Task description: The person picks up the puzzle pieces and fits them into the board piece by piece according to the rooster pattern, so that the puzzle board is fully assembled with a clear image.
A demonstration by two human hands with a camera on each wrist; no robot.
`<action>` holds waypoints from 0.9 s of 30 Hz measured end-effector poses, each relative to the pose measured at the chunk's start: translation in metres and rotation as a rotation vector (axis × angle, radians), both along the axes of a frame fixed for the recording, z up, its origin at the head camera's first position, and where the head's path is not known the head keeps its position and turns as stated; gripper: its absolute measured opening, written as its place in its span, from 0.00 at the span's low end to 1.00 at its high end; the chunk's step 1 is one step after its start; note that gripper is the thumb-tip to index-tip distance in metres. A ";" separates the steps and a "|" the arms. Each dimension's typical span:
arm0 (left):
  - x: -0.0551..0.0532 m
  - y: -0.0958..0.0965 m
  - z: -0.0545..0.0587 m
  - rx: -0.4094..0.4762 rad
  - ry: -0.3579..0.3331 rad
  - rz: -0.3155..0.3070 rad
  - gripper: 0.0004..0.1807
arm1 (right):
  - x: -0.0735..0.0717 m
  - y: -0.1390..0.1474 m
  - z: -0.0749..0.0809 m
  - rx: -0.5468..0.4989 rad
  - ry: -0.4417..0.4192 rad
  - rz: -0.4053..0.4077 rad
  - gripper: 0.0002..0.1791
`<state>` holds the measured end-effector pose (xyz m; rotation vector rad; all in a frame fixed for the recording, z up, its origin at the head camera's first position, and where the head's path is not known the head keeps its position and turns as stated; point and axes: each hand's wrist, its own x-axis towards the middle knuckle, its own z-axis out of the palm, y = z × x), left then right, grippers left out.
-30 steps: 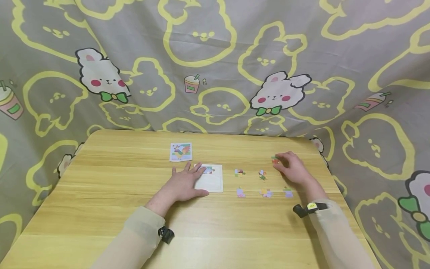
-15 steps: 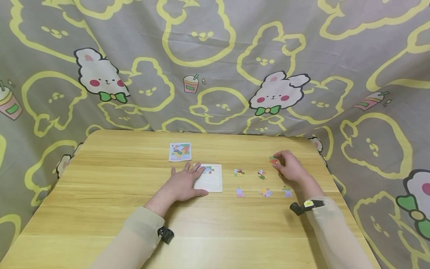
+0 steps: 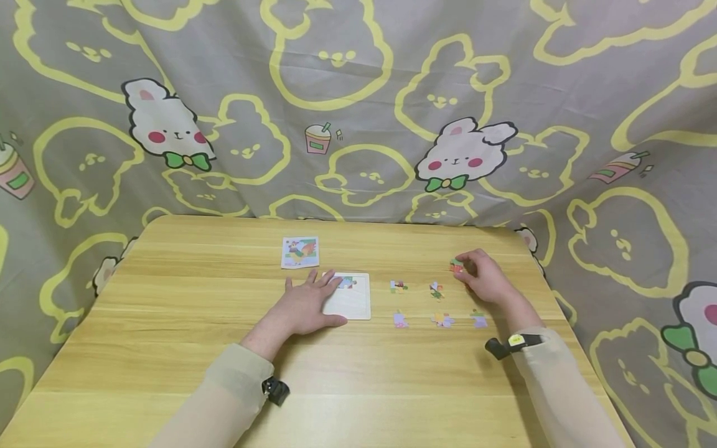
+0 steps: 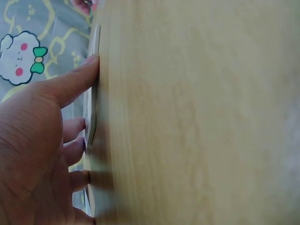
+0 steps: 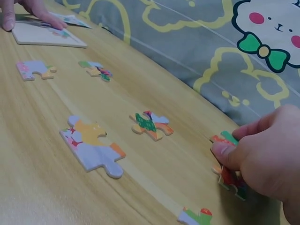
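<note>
beige sleeves (image 3: 232, 386), blk wrist cams (image 3: 276, 391)

The place is a screened-off tabletop nook; whether it belongs to a home or an office cannot be told. Grey cloth (image 3: 347, 74), printed with yellow outlines, white rabbits and drink cups, hangs around 3 sides of a wood-grain table (image 3: 358, 398), hiding the room beyond. The playful print looks homelike.

- A grey curtain (image 3: 347, 28) is hung behind and beside the tabletop (image 3: 381, 386).
- It is printed with yellow outlines (image 3: 330, 104), white rabbits (image 3: 459, 149) and pink cups (image 3: 318, 143).
- The tabletop is finished in pale wood grain.
</note>
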<state>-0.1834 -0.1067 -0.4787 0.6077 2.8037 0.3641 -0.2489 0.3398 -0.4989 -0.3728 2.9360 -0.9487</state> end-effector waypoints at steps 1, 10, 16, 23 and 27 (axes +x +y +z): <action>0.000 0.000 0.000 0.000 0.001 0.000 0.55 | 0.000 0.001 0.000 -0.003 0.002 -0.001 0.21; 0.000 -0.001 -0.001 0.000 0.000 -0.001 0.56 | 0.002 0.002 -0.002 -0.021 0.034 0.004 0.22; 0.000 -0.001 -0.001 -0.003 0.000 0.002 0.56 | 0.005 0.002 -0.004 -0.011 0.051 0.016 0.22; 0.000 -0.001 -0.001 -0.002 -0.004 0.006 0.56 | 0.005 0.003 -0.004 -0.019 0.058 0.030 0.21; 0.000 -0.001 -0.001 -0.003 -0.005 0.005 0.56 | 0.007 0.001 -0.003 -0.030 0.045 0.028 0.21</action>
